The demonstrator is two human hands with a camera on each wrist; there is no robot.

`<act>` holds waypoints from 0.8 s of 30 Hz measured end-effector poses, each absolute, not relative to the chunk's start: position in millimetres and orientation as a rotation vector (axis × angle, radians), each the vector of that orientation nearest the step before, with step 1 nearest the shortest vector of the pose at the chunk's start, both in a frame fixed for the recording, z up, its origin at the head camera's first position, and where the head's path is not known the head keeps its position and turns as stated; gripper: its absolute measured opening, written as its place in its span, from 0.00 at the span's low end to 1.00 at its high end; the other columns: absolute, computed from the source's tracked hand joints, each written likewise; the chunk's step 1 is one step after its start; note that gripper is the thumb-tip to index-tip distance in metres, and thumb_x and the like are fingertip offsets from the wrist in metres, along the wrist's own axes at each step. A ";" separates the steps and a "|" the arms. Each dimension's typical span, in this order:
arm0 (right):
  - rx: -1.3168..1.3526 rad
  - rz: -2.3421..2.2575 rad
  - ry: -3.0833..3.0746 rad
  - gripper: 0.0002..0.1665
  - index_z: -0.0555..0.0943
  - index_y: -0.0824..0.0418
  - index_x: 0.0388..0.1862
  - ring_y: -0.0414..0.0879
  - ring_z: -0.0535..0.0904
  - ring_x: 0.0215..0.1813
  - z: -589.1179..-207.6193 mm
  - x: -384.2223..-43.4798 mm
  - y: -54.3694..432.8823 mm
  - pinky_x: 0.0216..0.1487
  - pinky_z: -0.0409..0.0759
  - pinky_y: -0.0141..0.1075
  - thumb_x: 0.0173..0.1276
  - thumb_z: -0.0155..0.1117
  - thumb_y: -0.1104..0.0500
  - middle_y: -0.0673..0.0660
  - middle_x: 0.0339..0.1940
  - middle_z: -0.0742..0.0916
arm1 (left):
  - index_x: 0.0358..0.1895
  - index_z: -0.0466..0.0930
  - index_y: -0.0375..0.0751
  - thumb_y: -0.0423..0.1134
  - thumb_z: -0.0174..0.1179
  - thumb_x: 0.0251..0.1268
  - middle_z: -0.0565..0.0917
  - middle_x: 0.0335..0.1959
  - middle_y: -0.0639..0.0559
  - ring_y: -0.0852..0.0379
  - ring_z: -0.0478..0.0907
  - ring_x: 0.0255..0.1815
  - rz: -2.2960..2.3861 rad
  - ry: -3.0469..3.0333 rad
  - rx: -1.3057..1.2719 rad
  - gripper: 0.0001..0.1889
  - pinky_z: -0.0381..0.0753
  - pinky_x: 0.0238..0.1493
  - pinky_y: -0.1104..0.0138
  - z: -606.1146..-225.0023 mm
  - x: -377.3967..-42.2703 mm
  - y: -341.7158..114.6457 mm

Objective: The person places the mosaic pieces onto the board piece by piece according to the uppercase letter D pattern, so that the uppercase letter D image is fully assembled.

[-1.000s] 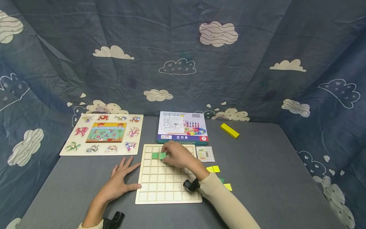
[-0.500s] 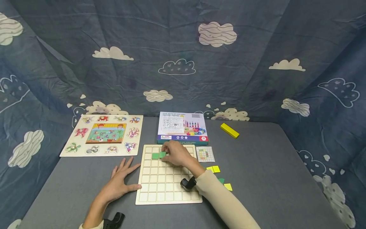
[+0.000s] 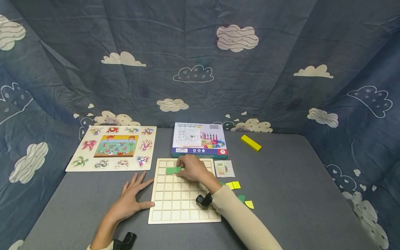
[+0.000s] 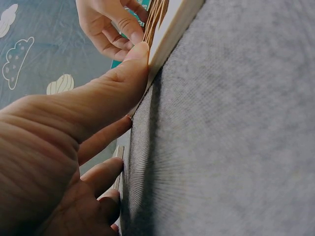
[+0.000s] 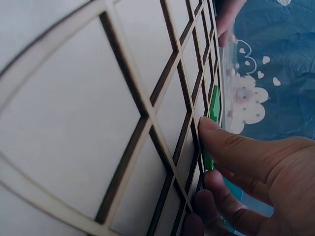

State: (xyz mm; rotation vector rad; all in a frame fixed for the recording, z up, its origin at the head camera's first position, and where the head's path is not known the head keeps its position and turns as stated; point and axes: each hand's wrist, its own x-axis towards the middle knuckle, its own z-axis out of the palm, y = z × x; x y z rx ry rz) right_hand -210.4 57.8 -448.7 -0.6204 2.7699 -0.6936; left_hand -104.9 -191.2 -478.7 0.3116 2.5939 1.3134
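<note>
A wooden grid board (image 3: 176,205) lies in front of the person. My right hand (image 3: 194,168) is over its upper part, with thumb and fingers pinching a green square tile (image 3: 177,169) at a grid cell. Another green square tile (image 3: 169,170) sits in the cell immediately to its left. In the right wrist view, the thumb (image 5: 221,140) is at the near side of the green tile (image 5: 207,160), and fingertips touch the grid. My left hand (image 3: 132,195) rests spread at the board's left edge; its thumb (image 4: 130,71) presses against that edge.
A small pattern card (image 3: 224,168) lies right of the board. Below it are yellow tiles (image 3: 236,185) and green pieces (image 3: 241,198), partly behind the right sleeve. Behind stand a boxed bead set (image 3: 200,139) and a yellow bar (image 3: 251,142). A sea-animal puzzle (image 3: 93,168) lies left.
The pinched green tile has gone from slightly tilted to lying about level beside the other one. My right forearm has shifted a little left. The left hand stays put.
</note>
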 end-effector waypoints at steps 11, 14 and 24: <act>-0.593 -0.698 2.765 0.15 0.86 0.55 0.39 0.40 0.77 0.37 -448.1 -210.7 56.5 0.37 0.78 0.34 0.54 0.81 0.56 0.48 0.35 0.84 | 0.72 0.70 0.39 0.47 0.77 0.49 0.47 0.81 0.31 0.28 0.29 0.81 1.310 2.610 0.309 0.45 0.24 0.72 0.33 -480.4 -105.2 -191.3; -0.594 -0.724 2.760 0.15 0.86 0.55 0.39 0.40 0.77 0.37 -447.6 -209.7 57.1 0.38 0.77 0.33 0.54 0.81 0.56 0.49 0.35 0.84 | 0.72 0.70 0.38 0.47 0.77 0.49 0.47 0.81 0.31 0.28 0.29 0.81 1.310 2.612 0.312 0.45 0.24 0.72 0.33 -480.7 -105.4 -191.3; -0.616 -0.717 2.764 0.17 0.85 0.56 0.42 0.40 0.75 0.38 -448.6 -208.0 58.3 0.39 0.76 0.33 0.55 0.81 0.55 0.49 0.36 0.83 | 0.72 0.70 0.39 0.48 0.77 0.50 0.47 0.81 0.31 0.28 0.29 0.81 1.314 2.606 0.313 0.45 0.24 0.72 0.33 -481.1 -105.7 -191.7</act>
